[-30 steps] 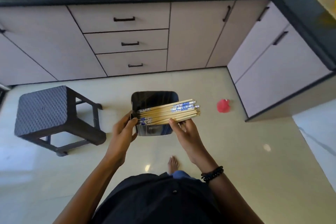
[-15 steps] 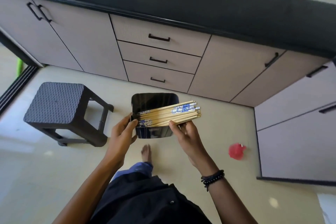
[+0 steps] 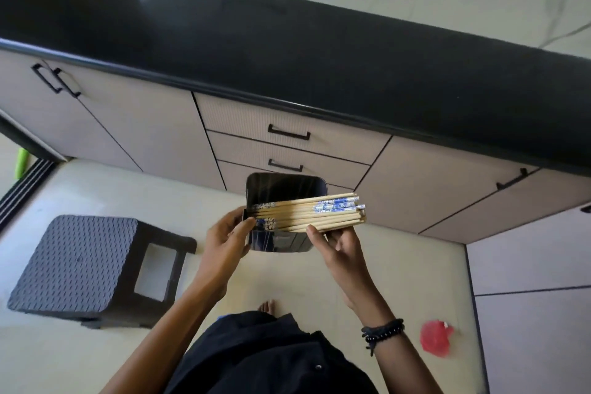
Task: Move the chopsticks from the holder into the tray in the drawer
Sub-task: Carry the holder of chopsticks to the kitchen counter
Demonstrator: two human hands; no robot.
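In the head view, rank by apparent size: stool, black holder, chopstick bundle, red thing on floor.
1. stool
2. black holder
3. chopsticks
4. red thing
The holder and chopsticks are held nearer the camera than the floor things, so true sizes are unsure.

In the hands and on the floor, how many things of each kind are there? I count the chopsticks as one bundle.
Black holder: 1
Chopstick bundle: 1 (sticks too tightly packed to count singly)
Dark stool: 1
Red thing on the floor: 1
Green thing at the left edge: 1
Total: 5
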